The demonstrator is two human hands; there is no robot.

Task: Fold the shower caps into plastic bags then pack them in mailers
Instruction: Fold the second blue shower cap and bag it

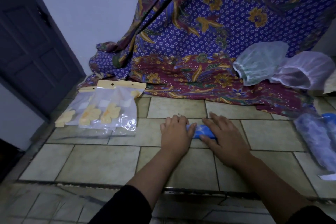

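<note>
A blue shower cap, rolled into a tight bundle, lies on the tiled floor between my hands. My left hand grips its left end with the thumb curled over it. My right hand lies flat over its right end, thumb against the near side. Several clear plastic bags with yellow flower prints and yellow header cards lie fanned out at the left. A green shower cap and a white shower cap sit on the cloth at the right.
A purple and maroon floral cloth drapes down the wall and over the floor behind my hands. Blue rolled bundles lie at the right edge. A dark door stands at the left. A step edge runs across below my forearms.
</note>
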